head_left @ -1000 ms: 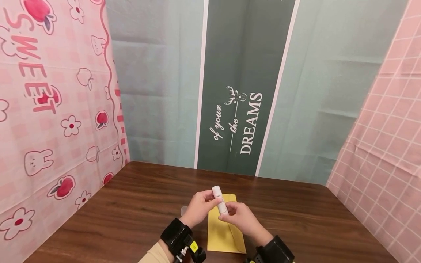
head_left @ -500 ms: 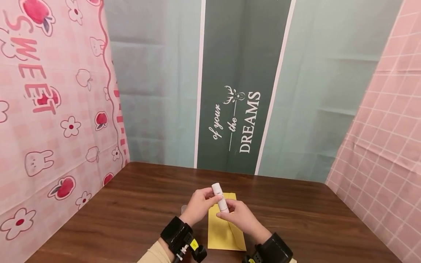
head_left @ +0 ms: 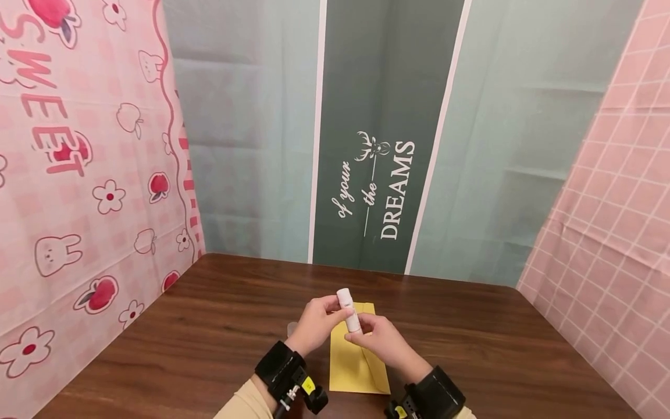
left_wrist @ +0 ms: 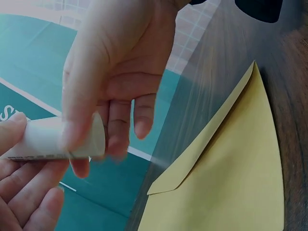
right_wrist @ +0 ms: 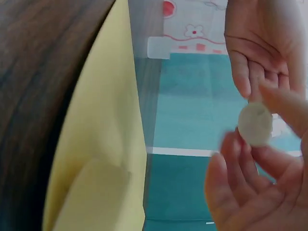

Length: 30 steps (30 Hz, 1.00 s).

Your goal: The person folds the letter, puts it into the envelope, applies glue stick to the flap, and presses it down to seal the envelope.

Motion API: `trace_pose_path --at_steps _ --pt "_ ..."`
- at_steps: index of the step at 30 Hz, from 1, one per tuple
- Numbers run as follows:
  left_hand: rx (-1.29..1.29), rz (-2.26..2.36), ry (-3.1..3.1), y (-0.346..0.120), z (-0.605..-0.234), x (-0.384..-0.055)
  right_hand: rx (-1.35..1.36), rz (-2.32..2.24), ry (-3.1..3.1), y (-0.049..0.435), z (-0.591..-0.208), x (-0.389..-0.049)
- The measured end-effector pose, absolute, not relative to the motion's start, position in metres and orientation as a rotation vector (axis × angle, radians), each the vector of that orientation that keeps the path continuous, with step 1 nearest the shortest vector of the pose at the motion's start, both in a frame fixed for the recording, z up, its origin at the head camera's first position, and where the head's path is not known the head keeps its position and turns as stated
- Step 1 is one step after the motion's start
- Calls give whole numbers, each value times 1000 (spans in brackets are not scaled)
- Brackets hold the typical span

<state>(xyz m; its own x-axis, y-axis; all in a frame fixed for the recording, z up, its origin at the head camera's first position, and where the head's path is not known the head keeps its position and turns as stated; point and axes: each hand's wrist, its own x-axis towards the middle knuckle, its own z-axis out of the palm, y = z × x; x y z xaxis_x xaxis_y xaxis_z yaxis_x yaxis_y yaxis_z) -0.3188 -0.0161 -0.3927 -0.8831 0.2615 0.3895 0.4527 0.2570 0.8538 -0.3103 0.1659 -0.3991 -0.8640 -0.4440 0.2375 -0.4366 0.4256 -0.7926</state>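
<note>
A white glue stick point(head_left: 345, 298) with small printed text is held up over a yellow envelope point(head_left: 352, 372), slightly tilted. My left hand point(head_left: 314, 326) grips its upper part between thumb and fingers. At the lower end, the thumb and fingers of my right hand point(head_left: 386, 342) pinch the base. The left wrist view shows the stick point(left_wrist: 41, 137) lying across both hands, the right thumb over its wider end. In the right wrist view the round end point(right_wrist: 255, 124) faces the camera, between the right thumb and blurred fingers.
The envelope lies flat on the dark wooden table point(head_left: 235, 314), its flap side up. A small translucent cap-like piece point(head_left: 291, 329) stands left of it, partly behind the left wrist. Patterned cloths hang around the table on the left, back and right.
Both hands keep hold of the glue stick in nearly the same place. The right thumb has shifted slightly left around the lower end. The head view itself has moved a little.
</note>
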Motion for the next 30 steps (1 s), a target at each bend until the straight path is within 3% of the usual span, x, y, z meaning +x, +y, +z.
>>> trace_pose_path --at_steps 20,26,30 --pt "-679 -1649 -2373 -18 -395 -317 -860 -1506 2577 166 -401 -310" --pt "-742 -1464 -2511 -30 -390 -320 -711 -1499 2700 164 -404 -310" --pt "-573 -1173 -2693 -54 -382 -323 -590 -1534 2734 163 -405 -312"
